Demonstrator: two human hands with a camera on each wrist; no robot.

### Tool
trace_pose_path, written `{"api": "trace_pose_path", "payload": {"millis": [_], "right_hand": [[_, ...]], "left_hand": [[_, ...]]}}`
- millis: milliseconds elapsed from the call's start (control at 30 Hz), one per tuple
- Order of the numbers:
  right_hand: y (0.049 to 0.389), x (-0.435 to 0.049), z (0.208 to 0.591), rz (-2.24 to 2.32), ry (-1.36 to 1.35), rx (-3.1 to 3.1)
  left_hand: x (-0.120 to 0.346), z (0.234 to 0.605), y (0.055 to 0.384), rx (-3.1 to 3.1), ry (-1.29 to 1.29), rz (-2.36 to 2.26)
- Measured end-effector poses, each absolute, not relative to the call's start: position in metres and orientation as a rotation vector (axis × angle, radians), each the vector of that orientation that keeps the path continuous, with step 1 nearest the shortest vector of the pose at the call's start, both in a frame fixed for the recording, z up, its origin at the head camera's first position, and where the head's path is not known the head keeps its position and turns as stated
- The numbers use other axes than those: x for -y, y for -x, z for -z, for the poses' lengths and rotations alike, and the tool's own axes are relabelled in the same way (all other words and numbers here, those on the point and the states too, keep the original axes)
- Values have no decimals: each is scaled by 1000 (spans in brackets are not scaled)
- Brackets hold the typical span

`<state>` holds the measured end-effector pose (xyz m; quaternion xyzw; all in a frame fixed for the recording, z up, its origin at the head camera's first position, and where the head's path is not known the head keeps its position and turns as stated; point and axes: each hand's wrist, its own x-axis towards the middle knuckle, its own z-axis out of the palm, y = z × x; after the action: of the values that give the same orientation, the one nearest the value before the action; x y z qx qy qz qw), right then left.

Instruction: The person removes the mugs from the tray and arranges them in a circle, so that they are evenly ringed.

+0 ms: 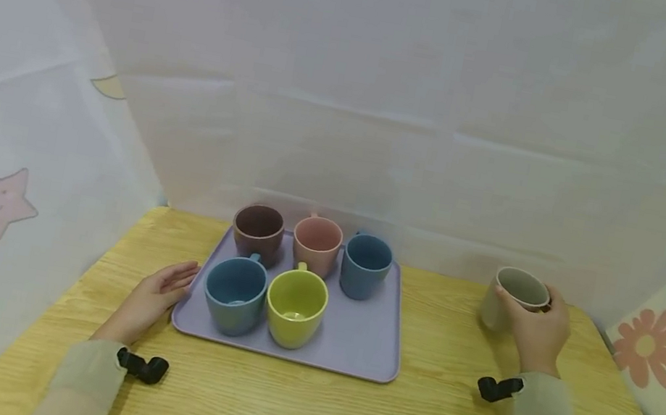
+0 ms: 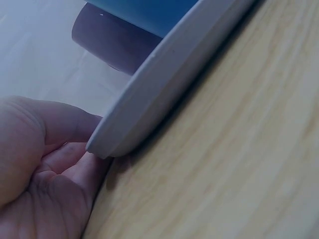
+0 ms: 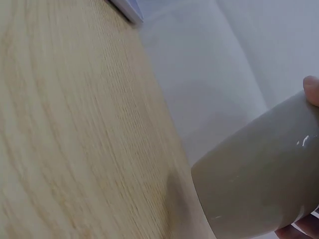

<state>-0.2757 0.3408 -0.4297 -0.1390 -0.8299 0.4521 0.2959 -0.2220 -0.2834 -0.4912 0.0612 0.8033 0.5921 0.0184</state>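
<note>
A grey mug (image 1: 498,305) is gripped in my right hand (image 1: 539,334), thumb and fingers around its sides near the rim. In the right wrist view the mug (image 3: 264,174) leans beside its shadow; whether its base touches the table I cannot tell. My left hand (image 1: 156,295) rests at the left edge of a lilac tray (image 1: 357,336), its fingers nearly straight and touching the rim. On the tray stand a brown mug (image 1: 258,235), a pink mug (image 1: 316,245) and a blue mug (image 1: 365,271) behind, with a larger blue mug (image 1: 234,301) and a yellow-green mug (image 1: 295,308) in front.
The wooden table (image 1: 285,412) carries the tray left of centre. Pale cloth (image 1: 346,129) hangs along the back edge and both sides. Bare tabletop lies between the tray and the grey mug, and at the tray's front right is uncovered surface.
</note>
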Motion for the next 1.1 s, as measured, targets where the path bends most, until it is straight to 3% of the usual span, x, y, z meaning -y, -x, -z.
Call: {"api": "trace_pose_path", "payload": {"millis": [367, 1100], "right_hand": [[296, -364, 430, -1196, 510, 2284], [301, -371, 439, -1260, 537, 2283]], "left_hand": [[283, 492, 223, -2479, -198, -1863], [282, 490, 221, -2458, -193, -1885]]}}
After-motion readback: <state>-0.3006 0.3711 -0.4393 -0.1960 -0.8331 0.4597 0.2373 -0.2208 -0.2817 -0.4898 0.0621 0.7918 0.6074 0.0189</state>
